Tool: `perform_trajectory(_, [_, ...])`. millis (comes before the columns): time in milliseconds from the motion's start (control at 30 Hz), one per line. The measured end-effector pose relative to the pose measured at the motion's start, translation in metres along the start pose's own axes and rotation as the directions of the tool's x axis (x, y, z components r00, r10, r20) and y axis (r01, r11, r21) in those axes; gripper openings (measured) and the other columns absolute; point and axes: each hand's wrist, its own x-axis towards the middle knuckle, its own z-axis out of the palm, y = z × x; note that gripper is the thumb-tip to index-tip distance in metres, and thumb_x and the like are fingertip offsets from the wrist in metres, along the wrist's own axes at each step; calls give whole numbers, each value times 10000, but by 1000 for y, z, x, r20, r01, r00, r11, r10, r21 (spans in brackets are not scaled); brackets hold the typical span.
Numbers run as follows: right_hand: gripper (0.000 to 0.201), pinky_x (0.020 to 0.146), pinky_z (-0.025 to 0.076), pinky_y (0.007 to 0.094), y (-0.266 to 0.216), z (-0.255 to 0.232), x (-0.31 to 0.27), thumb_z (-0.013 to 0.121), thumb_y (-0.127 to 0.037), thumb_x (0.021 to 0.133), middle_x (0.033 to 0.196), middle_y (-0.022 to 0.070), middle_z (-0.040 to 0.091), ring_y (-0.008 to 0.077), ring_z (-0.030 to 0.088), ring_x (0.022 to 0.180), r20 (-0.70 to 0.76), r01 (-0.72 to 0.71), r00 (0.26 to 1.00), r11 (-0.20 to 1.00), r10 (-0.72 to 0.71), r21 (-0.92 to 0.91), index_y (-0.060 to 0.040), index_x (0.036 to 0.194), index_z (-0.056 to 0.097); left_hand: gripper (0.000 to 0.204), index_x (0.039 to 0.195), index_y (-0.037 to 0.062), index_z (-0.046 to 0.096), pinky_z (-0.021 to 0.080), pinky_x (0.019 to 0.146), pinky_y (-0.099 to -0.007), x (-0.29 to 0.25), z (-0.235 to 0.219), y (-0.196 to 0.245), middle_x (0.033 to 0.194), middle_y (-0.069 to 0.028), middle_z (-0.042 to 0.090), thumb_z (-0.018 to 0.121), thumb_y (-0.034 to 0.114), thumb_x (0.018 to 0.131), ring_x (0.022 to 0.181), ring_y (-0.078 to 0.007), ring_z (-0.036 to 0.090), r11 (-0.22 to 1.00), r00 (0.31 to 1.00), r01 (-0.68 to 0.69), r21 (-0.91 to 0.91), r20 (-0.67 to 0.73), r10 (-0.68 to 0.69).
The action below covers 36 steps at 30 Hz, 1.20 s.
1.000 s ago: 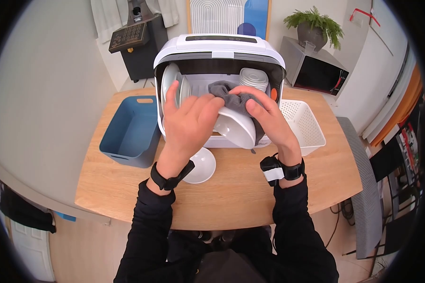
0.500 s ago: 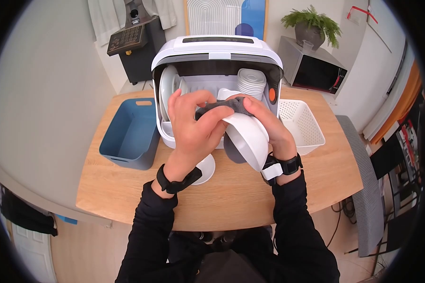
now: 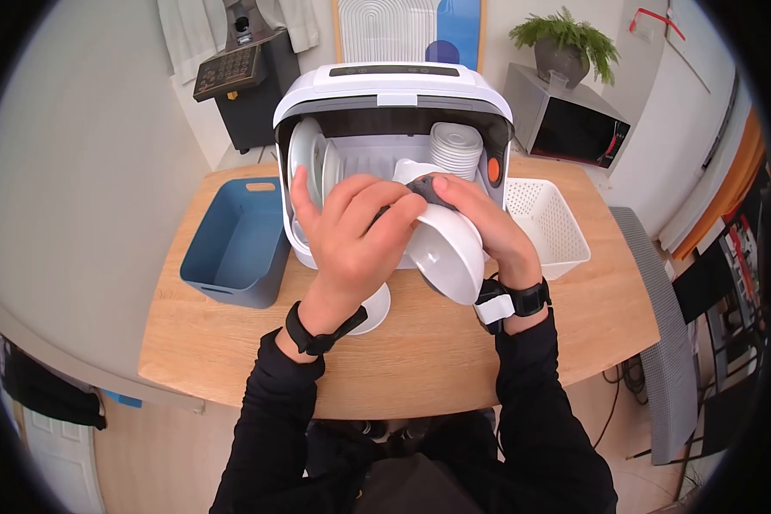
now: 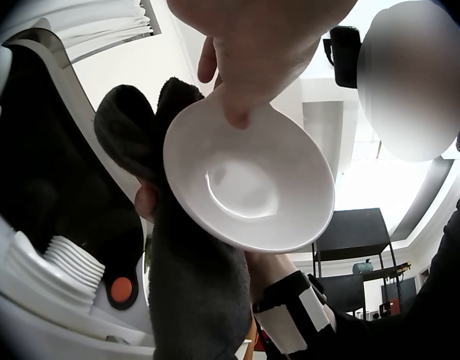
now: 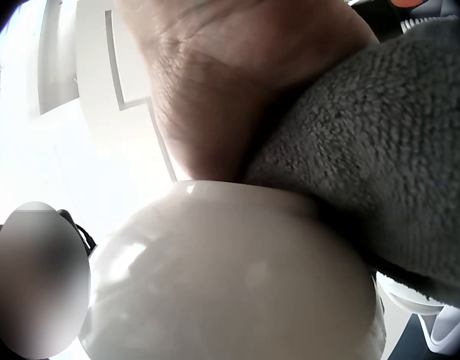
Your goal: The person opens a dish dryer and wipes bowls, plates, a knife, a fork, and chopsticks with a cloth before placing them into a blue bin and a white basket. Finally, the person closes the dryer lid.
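Observation:
In front of the open white machine, a white bowl (image 3: 447, 257) is held up on its side, its hollow facing down and toward me. My left hand (image 3: 351, 236) pinches its rim, thumb on the inner face as the left wrist view shows. My right hand (image 3: 493, 230) grips a dark grey cloth (image 3: 427, 190) against the outside of the bowl. In the left wrist view the cloth (image 4: 196, 300) hangs down behind the bowl (image 4: 249, 176). Fuzzy pile of the cloth (image 5: 365, 150) borders the bowl's outer wall (image 5: 237, 277) in the right wrist view.
Another white bowl (image 3: 375, 310) rests on the wooden table (image 3: 428, 368), partly under my left wrist. Inside the machine (image 3: 394, 79) stand plates (image 3: 307, 158) at left and stacked small dishes (image 3: 456, 150) at right. A blue basket (image 3: 236, 244) and a white basket (image 3: 550, 227) flank it.
The bowl came nearer to me and rightward, tipped steeply, then turned partly back so more of its inside shows. The cloth shifted along it and is now mostly covered by my hands.

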Motion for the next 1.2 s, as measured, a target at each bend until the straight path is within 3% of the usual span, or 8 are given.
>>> perform_trajectory(233, [544, 902, 449, 253, -9, 7, -3, 519, -463, 997, 1119, 69, 647, 123, 579, 1022, -165, 42, 984, 993, -60, -108, 10, 1255, 592, 250, 856, 223, 684, 284, 1059, -557, -1, 1, -11, 798, 86, 597, 783, 110, 657, 847, -136, 583, 975, 995, 91, 201, 26, -99])
perform_trajectory(633, [550, 952, 439, 269, -9, 6, -8, 530, -444, 1000, 1176, 89, 641, 141, 574, 1078, -185, 54, 979, 986, -84, -158, 31, 1273, 579, 172, 872, 177, 707, 305, 1055, -527, 3, -8, -24, 827, 46, 651, 808, 130, 740, 849, -166, 598, 938, 973, 214, 273, 29, -230])
perform_trajectory(800, [443, 907, 450, 242, -22, -5, -18, 542, -377, 1007, 1128, 47, 652, 102, 586, 1023, -271, 213, 942, 977, -198, 27, 11, 1211, 608, 147, 857, 141, 704, 453, 839, -389, 5, -27, -30, 717, -11, 639, 792, 151, 739, 705, -205, 606, 929, 949, 259, 266, 112, -296])
perform_trajectory(867, [428, 900, 450, 237, -25, -9, -20, 542, -371, 1007, 1121, 44, 656, 101, 591, 1016, -337, 263, 911, 964, -237, 31, -2, 1211, 614, 147, 882, 121, 712, 482, 734, -353, 4, -40, -28, 721, -45, 658, 776, 150, 753, 675, -238, 618, 900, 878, 364, 241, 233, -418])
perform_trajectory(933, [428, 895, 451, 236, -25, -14, -20, 553, -379, 1000, 1111, 41, 662, 100, 597, 1009, -341, 260, 907, 966, -247, -6, -12, 1209, 621, 161, 919, 103, 722, 487, 636, -343, 0, -55, -23, 742, -78, 678, 758, 150, 769, 661, -272, 631, 827, 735, 514, 228, 380, -561])
perform_trajectory(1033, [444, 897, 449, 237, -27, -15, -23, 567, -388, 992, 1111, 39, 663, 95, 595, 1010, -360, 238, 904, 971, -231, -25, -7, 1214, 622, 202, 987, 102, 734, 491, 591, -349, -8, -73, -18, 770, -106, 694, 731, 159, 793, 668, -300, 642, 799, 623, 549, 246, 517, -587])
perform_trajectory(1133, [455, 890, 448, 232, -24, -19, -22, 579, -392, 985, 1107, 41, 662, 93, 592, 1000, -360, 231, 903, 971, -236, -58, 1, 1211, 625, 226, 1027, 110, 735, 505, 634, -360, -16, -89, -18, 785, -126, 702, 710, 152, 807, 702, -309, 657, 699, 438, 663, 268, 619, -652])
perform_trajectory(1200, [464, 883, 449, 232, -24, -18, -22, 586, -397, 980, 1098, 42, 662, 94, 591, 991, -357, 241, 898, 967, -256, -86, 6, 1205, 627, 233, 1035, 104, 733, 513, 656, -369, -28, -92, -22, 798, -137, 704, 696, 151, 810, 726, -317, 664, 713, 432, 637, 293, 631, -645])
